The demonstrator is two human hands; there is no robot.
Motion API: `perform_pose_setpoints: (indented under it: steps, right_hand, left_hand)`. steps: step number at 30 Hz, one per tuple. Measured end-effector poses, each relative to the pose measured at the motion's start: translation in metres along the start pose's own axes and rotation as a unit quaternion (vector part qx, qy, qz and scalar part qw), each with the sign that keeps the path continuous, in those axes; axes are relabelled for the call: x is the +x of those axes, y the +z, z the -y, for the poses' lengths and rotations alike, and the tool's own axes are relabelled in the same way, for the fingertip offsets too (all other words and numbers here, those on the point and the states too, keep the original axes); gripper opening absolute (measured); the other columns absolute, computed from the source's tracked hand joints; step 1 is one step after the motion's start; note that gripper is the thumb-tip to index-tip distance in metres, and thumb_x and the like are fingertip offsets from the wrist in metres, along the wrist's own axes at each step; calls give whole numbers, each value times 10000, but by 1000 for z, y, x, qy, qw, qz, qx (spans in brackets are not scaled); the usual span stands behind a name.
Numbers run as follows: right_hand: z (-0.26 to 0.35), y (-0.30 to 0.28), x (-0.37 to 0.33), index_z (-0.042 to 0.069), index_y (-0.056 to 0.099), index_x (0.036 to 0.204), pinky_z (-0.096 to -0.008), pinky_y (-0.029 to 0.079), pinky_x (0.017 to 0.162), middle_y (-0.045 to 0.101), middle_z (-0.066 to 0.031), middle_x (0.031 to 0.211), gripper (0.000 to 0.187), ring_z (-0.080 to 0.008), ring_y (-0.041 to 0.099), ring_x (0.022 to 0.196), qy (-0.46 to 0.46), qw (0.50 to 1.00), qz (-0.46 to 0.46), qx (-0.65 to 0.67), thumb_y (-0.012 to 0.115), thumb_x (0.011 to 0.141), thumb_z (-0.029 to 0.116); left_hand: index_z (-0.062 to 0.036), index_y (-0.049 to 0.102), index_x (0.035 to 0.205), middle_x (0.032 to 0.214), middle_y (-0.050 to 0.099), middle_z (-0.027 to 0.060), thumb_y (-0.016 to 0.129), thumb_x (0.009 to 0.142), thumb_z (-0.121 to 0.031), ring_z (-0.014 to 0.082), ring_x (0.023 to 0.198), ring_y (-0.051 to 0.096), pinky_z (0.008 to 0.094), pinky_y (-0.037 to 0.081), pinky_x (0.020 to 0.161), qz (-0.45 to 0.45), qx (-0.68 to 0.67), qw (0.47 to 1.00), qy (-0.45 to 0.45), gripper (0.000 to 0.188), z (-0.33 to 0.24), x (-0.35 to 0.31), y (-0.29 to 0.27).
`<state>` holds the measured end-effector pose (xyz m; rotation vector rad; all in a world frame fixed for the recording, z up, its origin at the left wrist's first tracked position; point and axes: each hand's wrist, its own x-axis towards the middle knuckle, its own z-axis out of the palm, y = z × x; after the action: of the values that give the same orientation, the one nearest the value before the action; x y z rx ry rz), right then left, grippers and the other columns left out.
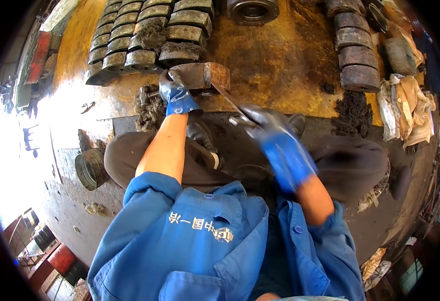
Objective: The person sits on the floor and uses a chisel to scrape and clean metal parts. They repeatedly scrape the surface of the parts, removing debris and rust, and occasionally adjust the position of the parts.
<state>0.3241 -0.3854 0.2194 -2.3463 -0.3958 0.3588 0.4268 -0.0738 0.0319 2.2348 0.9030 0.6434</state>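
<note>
A rusty brown metal block (192, 75) with angled end faces lies on the yellow, oil-stained work surface in front of me. My left hand (176, 94), in a blue and dark glove, is closed on the block's left end. In the same kind of glove, my right hand (262, 123) is closed round a thin, flat metal file (226, 96). The file slants up to the left, and its tip meets the block's right end face. Motion blurs the right glove, and its fingers hide the grip.
Rows of similar metal blocks (147, 30) stand at the far left. A round flanged part (252, 11) lies at the back, and stacked metal cylinders (359, 60) at the right. Dark fibrous waste (150, 108) lies near my left hand. An open can (90, 169) rests beside my left knee.
</note>
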Motion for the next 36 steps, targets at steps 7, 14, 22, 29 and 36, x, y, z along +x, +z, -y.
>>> perform_pose_setpoints:
  steps: [7,14,22,29,36]
  right_hand:
    - [-41,36,13,162,679,1317,-412,587,893,705,-162,1236,468,-312,710,1091,59,974,5,217,696,858,73]
    - [-69,62,54,-55,574,1324,-350,618,768,685,-202,1165,420,-279,709,1071,57,969,-14,241,640,911,-16]
    - [-58,37,57,43,720,1207,-372,608,866,757,-107,1115,322,-250,739,994,56,981,-5,185,719,886,63]
    - [-60,54,47,126,643,1358,-372,580,908,732,-145,1177,472,-283,704,1121,45,990,-30,133,660,889,72]
    - [-121,83,63,-23,602,1290,-239,552,642,681,-167,1048,335,-180,628,742,184,667,19,722,578,989,122]
  left_hand:
    - [16,685,1199,1068,732,241,656,987,-342,381,957,706,442,562,890,-10,-34,999,18,417,8,5,6]
    - [20,688,1190,1058,733,237,656,988,-339,379,949,706,442,563,879,-4,-35,999,10,414,12,5,9]
    - [24,692,1180,1047,735,234,656,988,-336,377,939,707,442,565,867,8,-44,999,16,410,27,11,12]
    - [-97,701,1197,1149,735,183,733,911,-292,390,1046,698,407,551,872,-34,-36,999,-18,348,57,27,31]
    - [-47,694,1161,1090,731,184,691,949,-309,339,944,690,396,558,809,20,-152,987,-53,337,40,15,25]
